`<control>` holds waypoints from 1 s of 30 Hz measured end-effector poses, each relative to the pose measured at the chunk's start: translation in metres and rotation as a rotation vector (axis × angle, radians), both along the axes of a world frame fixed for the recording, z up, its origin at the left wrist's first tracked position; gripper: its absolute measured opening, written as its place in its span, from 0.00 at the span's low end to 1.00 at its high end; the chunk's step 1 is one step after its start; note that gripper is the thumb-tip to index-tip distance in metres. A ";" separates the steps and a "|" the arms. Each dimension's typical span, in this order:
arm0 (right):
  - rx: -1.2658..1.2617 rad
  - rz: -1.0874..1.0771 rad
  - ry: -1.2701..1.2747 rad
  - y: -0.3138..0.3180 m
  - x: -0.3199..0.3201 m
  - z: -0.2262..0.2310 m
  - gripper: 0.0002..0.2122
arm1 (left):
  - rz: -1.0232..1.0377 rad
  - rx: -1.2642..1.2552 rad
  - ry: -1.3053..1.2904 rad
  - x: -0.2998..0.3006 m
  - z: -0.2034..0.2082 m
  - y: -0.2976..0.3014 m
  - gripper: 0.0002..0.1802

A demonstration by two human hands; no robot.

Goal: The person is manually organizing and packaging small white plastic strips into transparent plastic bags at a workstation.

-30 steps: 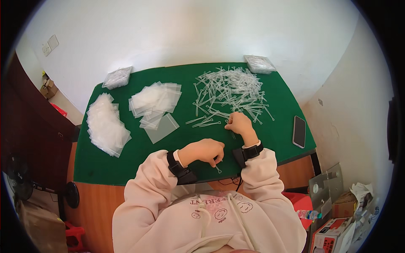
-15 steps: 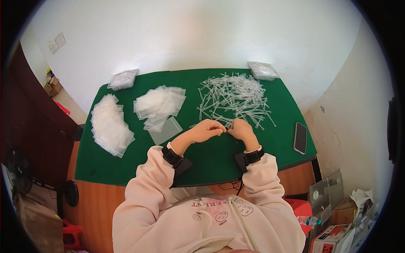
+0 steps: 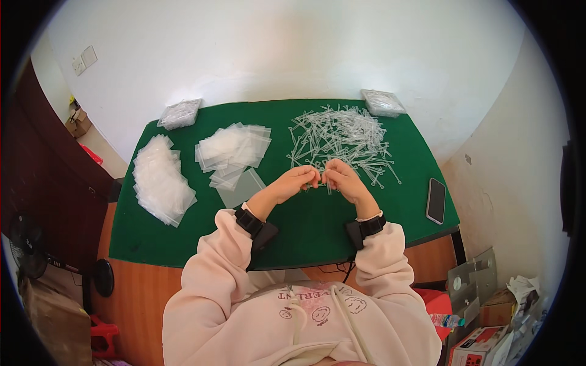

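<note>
A heap of thin clear plastic sticks with small looped ends [image 3: 342,131] is spread over the right half of the green table. Just at its near edge my two hands meet, fingertips almost touching. My right hand [image 3: 343,178] is closed, and a few of the clear sticks [image 3: 329,188] poke down from under its fingers. Bent inward beside it, my left hand [image 3: 298,179] has thumb and fingers pinched together; what lies between them is too small to make out. Left of that hand, a single flat clear zip bag [image 3: 242,190] lies by a pile of similar bags [image 3: 235,146].
A long overlapping row of filled-looking clear bags [image 3: 162,183] covers the table's left side. Clear packs stand at the back left [image 3: 180,114] and back right [image 3: 383,103]. A phone [image 3: 436,200] lies near the right edge. Walls border the back and right.
Both hands have risen slightly away from me, off the sticks at the heap's near edge. My right hand has turned, its fingers now pointing toward the left hand.
</note>
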State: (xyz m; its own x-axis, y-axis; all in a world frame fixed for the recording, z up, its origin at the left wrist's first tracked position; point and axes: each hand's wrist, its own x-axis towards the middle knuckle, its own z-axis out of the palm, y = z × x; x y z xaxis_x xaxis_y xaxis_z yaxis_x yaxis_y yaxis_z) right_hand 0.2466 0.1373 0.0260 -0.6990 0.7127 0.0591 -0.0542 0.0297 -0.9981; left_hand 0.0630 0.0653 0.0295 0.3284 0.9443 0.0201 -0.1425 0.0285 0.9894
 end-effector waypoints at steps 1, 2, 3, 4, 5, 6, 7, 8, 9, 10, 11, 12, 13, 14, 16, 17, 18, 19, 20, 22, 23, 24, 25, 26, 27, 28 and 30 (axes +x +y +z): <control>-0.109 0.064 0.071 -0.001 -0.001 0.000 0.07 | 0.001 -0.020 -0.012 -0.002 -0.002 0.001 0.10; -0.110 0.064 0.070 -0.003 -0.002 0.001 0.07 | 0.001 -0.021 -0.014 -0.003 -0.004 0.002 0.10; -0.134 0.071 0.080 -0.004 -0.004 0.001 0.07 | 0.017 -0.039 -0.028 -0.004 -0.007 0.003 0.10; -0.159 0.078 0.089 -0.005 -0.006 0.001 0.08 | 0.034 -0.058 -0.043 -0.004 -0.009 0.004 0.09; -0.186 0.085 0.098 -0.007 -0.007 0.002 0.08 | 0.050 -0.079 -0.059 -0.004 -0.009 0.004 0.09; -0.189 0.085 0.096 -0.009 -0.007 0.004 0.08 | 0.050 -0.082 -0.061 -0.004 -0.009 0.004 0.09; -0.220 0.091 0.102 -0.011 -0.007 0.006 0.08 | 0.068 -0.087 -0.043 -0.003 -0.009 0.005 0.09; -0.252 0.097 0.109 -0.012 -0.006 0.008 0.09 | 0.086 -0.091 -0.026 -0.003 -0.009 0.005 0.09; -0.284 0.102 0.115 -0.013 -0.006 0.008 0.09 | 0.104 -0.097 -0.008 -0.002 -0.009 0.005 0.10; -0.288 0.102 0.115 -0.013 -0.006 0.008 0.09 | 0.105 -0.101 -0.009 -0.002 -0.012 0.005 0.10; -0.193 0.111 0.042 -0.013 -0.006 0.008 0.09 | 0.094 -0.072 0.028 -0.002 -0.015 0.005 0.10; -0.097 0.120 -0.030 -0.012 -0.006 0.008 0.09 | 0.083 -0.043 0.065 -0.002 -0.018 0.005 0.11; -0.001 0.129 -0.102 -0.012 -0.007 0.008 0.09 | 0.071 -0.013 0.102 -0.002 -0.021 0.006 0.11; -0.005 0.129 -0.102 -0.012 -0.008 0.005 0.09 | 0.071 -0.017 0.102 -0.002 -0.024 0.006 0.11; -0.002 0.109 -0.047 -0.012 -0.013 0.000 0.09 | 0.086 0.010 0.162 -0.002 -0.027 0.009 0.12; 0.001 0.099 -0.020 -0.013 -0.015 -0.002 0.09 | 0.094 0.023 0.192 -0.002 -0.028 0.009 0.12; -0.001 0.099 -0.021 -0.013 -0.015 -0.004 0.09 | 0.093 0.022 0.191 -0.003 -0.030 0.010 0.12; -0.003 0.090 -0.040 -0.014 -0.014 -0.005 0.08 | 0.095 0.007 0.151 -0.004 -0.031 0.009 0.12; -0.004 0.082 -0.059 -0.016 -0.014 -0.003 0.08 | 0.098 -0.007 0.110 -0.005 -0.029 0.009 0.12; -0.007 0.074 -0.079 -0.015 -0.013 -0.004 0.07 | 0.100 -0.023 0.069 -0.006 -0.025 0.008 0.12; -0.029 0.045 -0.082 -0.014 -0.013 -0.006 0.06 | 0.145 -0.056 0.029 -0.007 -0.023 0.009 0.12; -0.050 0.015 -0.085 -0.011 -0.012 -0.008 0.04 | 0.189 -0.089 -0.011 -0.008 -0.022 0.009 0.11; -0.070 -0.012 -0.086 -0.010 -0.012 -0.009 0.03 | 0.235 -0.120 -0.050 -0.010 -0.020 0.009 0.11; -0.071 -0.011 -0.086 -0.007 -0.011 -0.009 0.03 | 0.235 -0.121 -0.050 -0.013 -0.022 0.011 0.11; 0.055 -0.094 -0.094 -0.004 -0.009 -0.010 0.04 | 0.324 0.009 0.079 -0.016 -0.026 0.014 0.10; 0.182 -0.177 -0.102 -0.001 -0.007 -0.010 0.04 | 0.411 0.140 0.208 -0.017 -0.028 0.015 0.10; 0.306 -0.262 -0.110 0.000 -0.006 -0.012 0.05 | 0.494 0.269 0.338 -0.017 -0.029 0.014 0.09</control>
State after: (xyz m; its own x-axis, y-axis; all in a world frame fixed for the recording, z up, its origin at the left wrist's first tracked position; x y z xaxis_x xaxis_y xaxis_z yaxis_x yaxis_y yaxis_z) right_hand 0.2407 0.1373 0.0138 -0.5106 0.8283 0.2308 0.1011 0.3243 -0.9405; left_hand 0.0460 0.0798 0.0001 -0.1129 0.9619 0.2488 0.2447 -0.2158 0.9453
